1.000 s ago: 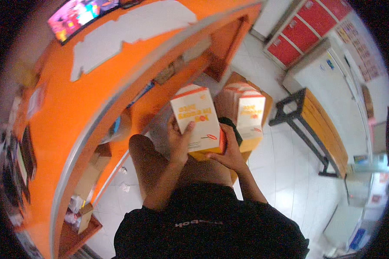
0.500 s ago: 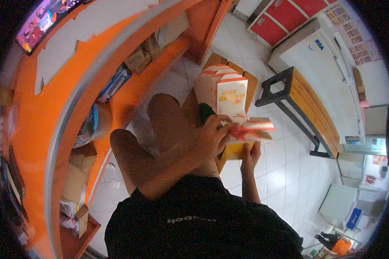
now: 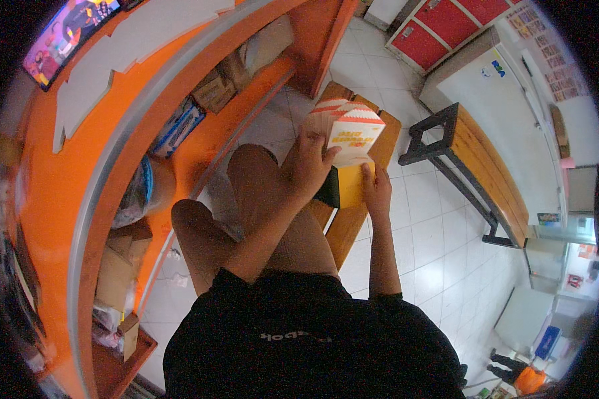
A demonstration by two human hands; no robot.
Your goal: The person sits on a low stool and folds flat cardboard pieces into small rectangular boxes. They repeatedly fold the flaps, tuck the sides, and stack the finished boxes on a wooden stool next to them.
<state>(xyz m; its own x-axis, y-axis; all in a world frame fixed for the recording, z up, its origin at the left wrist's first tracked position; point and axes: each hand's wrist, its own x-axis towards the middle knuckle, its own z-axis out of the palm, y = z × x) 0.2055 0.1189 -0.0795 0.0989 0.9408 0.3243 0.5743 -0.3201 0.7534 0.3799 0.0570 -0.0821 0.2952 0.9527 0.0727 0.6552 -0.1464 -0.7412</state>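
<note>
A white paper carton (image 3: 355,135) with yellow print and a red-and-white edge is between my hands, in front of a stack of similar cartons (image 3: 336,106). My left hand (image 3: 309,166) is closed round the carton's left side, its thumb lying on the front. At the lower right corner my right hand (image 3: 378,189) pinches, thumb and fingers close together. Under the carton stands a yellow-sided block (image 3: 351,188) with a black side (image 3: 328,189), on a wooden slatted bench (image 3: 345,236). Exactly where the held carton ends and the stack begins is unclear.
On the left runs an orange counter (image 3: 53,199) with shelves holding cardboard boxes (image 3: 213,92) and a blue packet (image 3: 180,126). To the right stand another wooden bench (image 3: 482,166) with black legs and a white fridge (image 3: 472,70). A person in orange (image 3: 530,380) is far off, lower right.
Both hands have moved up toward the cartons, the left one going slightly left. The blurred red-and-white piece by my hands no longer shows there. More of the yellow-sided block is visible.
</note>
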